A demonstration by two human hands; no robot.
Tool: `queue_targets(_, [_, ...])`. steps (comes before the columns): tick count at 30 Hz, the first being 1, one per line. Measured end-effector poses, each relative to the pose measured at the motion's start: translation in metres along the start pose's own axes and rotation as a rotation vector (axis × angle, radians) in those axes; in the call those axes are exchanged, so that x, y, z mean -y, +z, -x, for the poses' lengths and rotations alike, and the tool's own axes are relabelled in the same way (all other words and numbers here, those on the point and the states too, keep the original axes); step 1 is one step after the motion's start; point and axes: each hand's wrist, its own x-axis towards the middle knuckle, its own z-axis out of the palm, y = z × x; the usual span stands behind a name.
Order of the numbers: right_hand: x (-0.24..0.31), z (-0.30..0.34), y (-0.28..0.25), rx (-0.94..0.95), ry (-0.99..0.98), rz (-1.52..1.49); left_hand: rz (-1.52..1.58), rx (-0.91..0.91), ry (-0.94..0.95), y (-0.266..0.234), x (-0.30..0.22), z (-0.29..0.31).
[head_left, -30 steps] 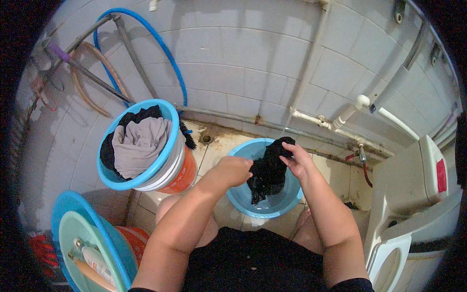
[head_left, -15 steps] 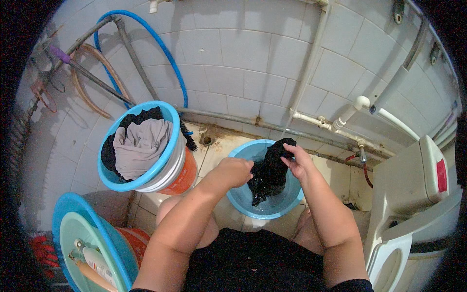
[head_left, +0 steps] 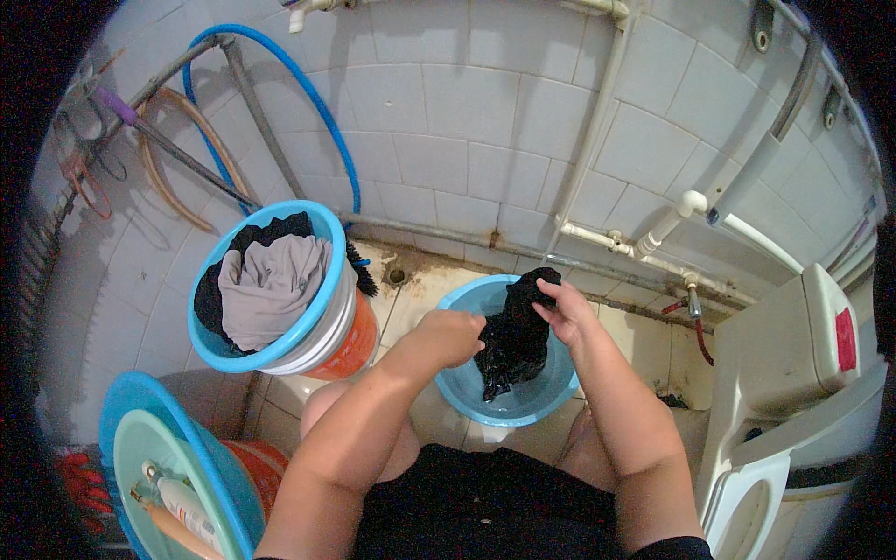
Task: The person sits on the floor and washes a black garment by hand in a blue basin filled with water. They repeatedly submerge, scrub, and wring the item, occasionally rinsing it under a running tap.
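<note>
So, black cloth (head_left: 515, 345): bunched and hanging partly above, partly inside the blue basin (head_left: 562, 375), which sits on the tiled floor (head_left: 403, 308); lower end is down in the basin, exact contact with the water unclear.
Right grip (head_left: 569, 313): thumb and fingers pinched together on the cloth's upper right end.
Left grip (head_left: 453, 338): fingers curled closed at the cloth's left edge, seemingly clamped on it; the contact itself is mostly hidden.
Wet folds: glossy low down, duller at the top; probably heavy with water below, lighter above, load sagging toward the bottom.
Fabric: soft, limp, no stiffness of its own; likely won't hold a shape, so it needs two points of support.
Slip: wet patches probably slick; a fingertip pinch may creep, a fuller fistful should hold better.
Fragility: low, I'd judge; hard pulling on one small spot could stretch it.
Best hold: upper right end plus left edge, thick gathered folds over a single layer.
Grey cloth (head_left: 273, 291): off to the left, heaped in another blue basin (head_left: 329, 245) atop a bucket (head_left: 347, 347), well apart from both grips.
</note>
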Motion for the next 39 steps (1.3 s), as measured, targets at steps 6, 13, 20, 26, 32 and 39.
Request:
queue_targets(6, [0.001, -0.001, 0.002, -0.044, 0.010, -0.003, 0.002, -0.021, 0.025, -0.001, 0.001, 0.003])
queue_targets(13, [0.000, -0.003, 0.004, -0.023, -0.002, -0.008, 0.000, -0.003, 0.010, -0.003, -0.001, 0.003])
queue_targets(20, [-0.001, -0.006, 0.002, -0.012, -0.004, -0.033, -0.003, 0.005, 0.010, -0.006, -0.003, 0.005])
queue_targets(26, [0.000, -0.006, 0.003, -0.016, -0.008, -0.024, -0.014, 0.023, 0.008, -0.003, -0.001, 0.003])
queue_targets(32, [-0.003, -0.009, 0.001, -0.018, -0.006, -0.005, -0.002, -0.043, 0.021, 0.000, -0.001, 0.003])
queue_targets(39, [-0.001, -0.005, 0.004, -0.014, -0.007, 0.006, 0.004, -0.085, 0.026, -0.002, -0.004, 0.005])
